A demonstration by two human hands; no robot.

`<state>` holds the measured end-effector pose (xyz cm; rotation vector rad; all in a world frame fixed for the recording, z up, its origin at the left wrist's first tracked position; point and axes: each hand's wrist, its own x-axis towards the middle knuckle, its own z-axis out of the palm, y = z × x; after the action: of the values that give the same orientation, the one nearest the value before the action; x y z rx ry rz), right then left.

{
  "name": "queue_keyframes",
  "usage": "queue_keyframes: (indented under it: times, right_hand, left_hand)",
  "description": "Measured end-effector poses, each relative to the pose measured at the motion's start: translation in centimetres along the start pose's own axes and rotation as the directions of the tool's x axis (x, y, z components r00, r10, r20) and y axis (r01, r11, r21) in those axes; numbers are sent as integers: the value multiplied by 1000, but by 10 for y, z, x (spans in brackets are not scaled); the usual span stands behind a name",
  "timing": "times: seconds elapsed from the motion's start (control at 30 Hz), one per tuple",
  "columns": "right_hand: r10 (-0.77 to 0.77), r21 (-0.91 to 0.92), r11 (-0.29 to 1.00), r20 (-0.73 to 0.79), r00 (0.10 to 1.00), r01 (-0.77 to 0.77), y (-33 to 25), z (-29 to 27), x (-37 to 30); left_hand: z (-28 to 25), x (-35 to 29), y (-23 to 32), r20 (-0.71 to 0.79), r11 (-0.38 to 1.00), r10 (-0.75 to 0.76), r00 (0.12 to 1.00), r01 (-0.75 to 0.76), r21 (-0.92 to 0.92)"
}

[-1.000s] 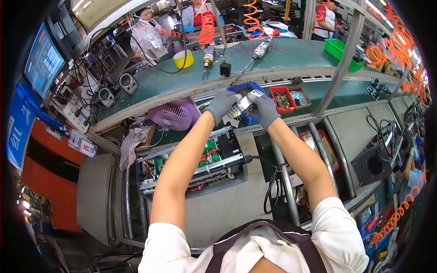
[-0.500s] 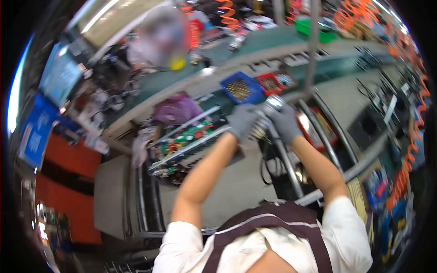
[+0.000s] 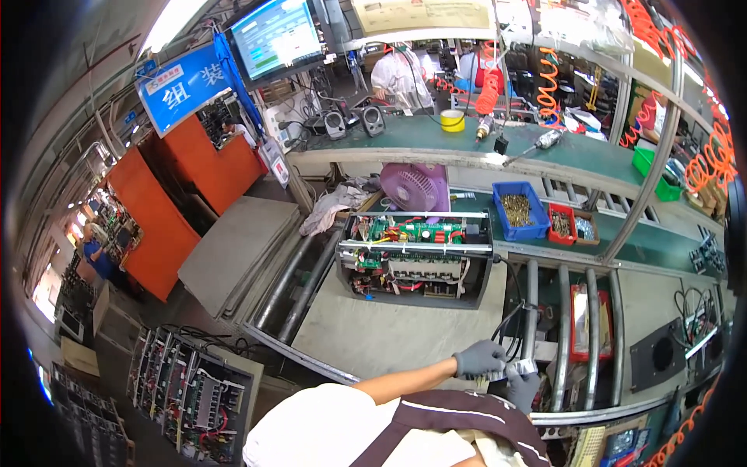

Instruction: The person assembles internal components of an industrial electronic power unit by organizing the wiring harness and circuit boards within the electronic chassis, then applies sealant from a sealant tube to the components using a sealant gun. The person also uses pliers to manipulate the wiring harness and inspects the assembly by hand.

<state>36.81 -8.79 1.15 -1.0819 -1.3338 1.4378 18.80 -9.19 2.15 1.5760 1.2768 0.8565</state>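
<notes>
My left hand (image 3: 480, 359), in a grey glove, is closed in front of my chest. Its fingers are curled at a pale strip, partly hidden by the glove. Close beside it, my grey-gloved right hand (image 3: 524, 389) is closed on a small white-and-silver piece with dark marks (image 3: 523, 366), label-like; its kind is too small to tell. Beyond my hands, an open electronics chassis (image 3: 475, 292) with green circuit boards, wires and metal rails lies on a grey board (image 3: 373, 335). A black cable (image 3: 513, 315) runs from its right side down toward my hands.
Metal rollers (image 3: 563, 327) lie right of the board. Behind the chassis are a purple fan (image 3: 412, 187), a blue bin of brass-coloured parts (image 3: 520, 227) and a red bin (image 3: 560, 233). A metal post (image 3: 642, 198) rises at the right. Orange coiled hoses (image 3: 492, 93) hang above the shelf.
Both hands have drawn back from beside the blue bin to near my chest. My view has swung up and left, bringing the screen, the blue sign and the whole chassis into sight.
</notes>
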Motion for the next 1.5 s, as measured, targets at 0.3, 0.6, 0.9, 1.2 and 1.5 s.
queue_keyframes:
  times: [0.3,0.6,0.9,1.2,1.5]
  right_hand:
    - [-35,71,997,-50,998,38,-17,2,-5]
    - [-49,91,994,-82,995,57,-6,-6,-12]
    - [-69,100,992,-98,993,78,-8,-10,-13]
    - [-76,132,987,-127,989,93,-9,-7,-13]
    - [-140,37,989,-123,982,145,-15,-1,-8]
  left_hand:
    - [-6,-10,46,6,997,-72,997,72,-5]
    - [5,-18,53,-14,992,-112,994,112,56]
    - [16,-10,36,-14,992,-88,996,86,-95]
    - [23,-6,26,-14,949,-134,991,124,-290]
    - [25,-8,20,-66,888,-213,975,165,-429]
